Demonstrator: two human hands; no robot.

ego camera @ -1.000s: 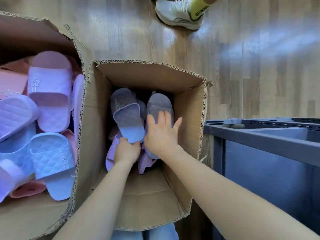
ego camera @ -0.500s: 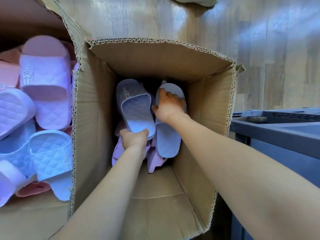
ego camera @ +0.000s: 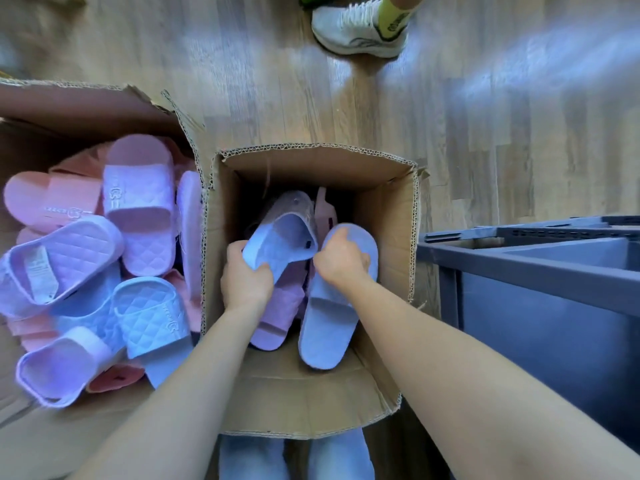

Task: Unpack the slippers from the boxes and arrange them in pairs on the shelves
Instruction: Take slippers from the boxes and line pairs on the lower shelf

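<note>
Our left hand (ego camera: 246,282) grips one blue slipper (ego camera: 280,244), our right hand (ego camera: 341,261) its mate (ego camera: 329,320); both now lift. The pair can go to the shelf (ego camera: 540,271) at three o'clock.

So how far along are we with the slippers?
Done: nothing confirmed; the partly visible shelf shows no pairs. In hand: the left hand grips the left blue slipper and the right hand grips the right blue slipper, both in the middle box. Left: a lilac slipper under them, plus the left box piled with pink, lilac and blue slippers.
</note>
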